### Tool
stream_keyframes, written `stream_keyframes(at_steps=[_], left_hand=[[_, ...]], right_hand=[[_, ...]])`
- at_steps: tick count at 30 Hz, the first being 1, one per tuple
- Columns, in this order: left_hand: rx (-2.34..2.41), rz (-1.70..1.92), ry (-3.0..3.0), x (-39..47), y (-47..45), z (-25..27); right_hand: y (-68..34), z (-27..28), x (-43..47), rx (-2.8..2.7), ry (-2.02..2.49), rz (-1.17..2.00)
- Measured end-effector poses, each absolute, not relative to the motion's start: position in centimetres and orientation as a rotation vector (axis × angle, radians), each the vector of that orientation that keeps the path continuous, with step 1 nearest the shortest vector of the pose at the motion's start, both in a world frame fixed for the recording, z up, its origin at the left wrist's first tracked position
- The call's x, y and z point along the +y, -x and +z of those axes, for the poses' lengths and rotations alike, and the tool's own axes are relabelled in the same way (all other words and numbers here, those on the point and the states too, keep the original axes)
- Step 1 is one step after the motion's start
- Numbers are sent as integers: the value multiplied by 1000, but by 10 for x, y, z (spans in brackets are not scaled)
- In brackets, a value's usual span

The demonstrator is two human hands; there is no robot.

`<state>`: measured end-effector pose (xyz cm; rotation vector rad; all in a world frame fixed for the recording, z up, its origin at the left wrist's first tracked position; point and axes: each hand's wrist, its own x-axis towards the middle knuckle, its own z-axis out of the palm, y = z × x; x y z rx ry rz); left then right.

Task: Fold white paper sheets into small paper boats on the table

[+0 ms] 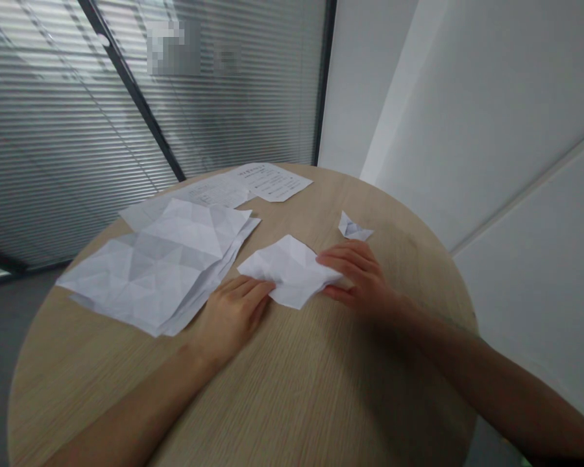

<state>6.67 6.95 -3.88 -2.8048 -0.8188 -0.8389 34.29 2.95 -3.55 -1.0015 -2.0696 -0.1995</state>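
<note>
A folded sheet of white paper (pixel 289 269) lies on the round wooden table between my two hands. My left hand (pixel 238 308) has its fingers closed on the paper's left lower edge, the thumb side hidden beneath. At the paper's right corner, my right hand (pixel 357 275) pinches it, fingers above and thumb below. Just beyond the right hand sits a small folded paper boat (pixel 354 227). To the left, a stack of creased white sheets (pixel 165 259) reaches close to my left hand.
Printed sheets (pixel 267 180) lie at the table's far edge, partly under the creased stack. The wooden table (pixel 272 389) has a rounded rim. Behind it stands a glass partition with blinds (pixel 253 104), and a white wall (pixel 491 97) rises at the right.
</note>
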Motion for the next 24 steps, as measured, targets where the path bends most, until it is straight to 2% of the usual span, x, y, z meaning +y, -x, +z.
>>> stream_keyframes(at_steps=[2,5,13,18,21,24], left_hand=[[-858,-953,2801,68,-67,-34],[-1024,-1164,2825,65,-67,-26],[-1704,-1760,2807,62,-71,-16],[-1991,-2087,2771,72,-76,-21],[-2076,-2131,2638,77,-72,-26],[-1988,-1968,2537,80,-64,-30]], right_hand=[[-345,-36,31,-1890,1079,-166],[-348,-40,35,-1702,1158,72],[-335,-45,38,-1500,900,690],[-328,-32,32,-1260,1094,847],[-330,-30,36,-1151,1229,893],[-338,-35,44,-1115,1367,921]])
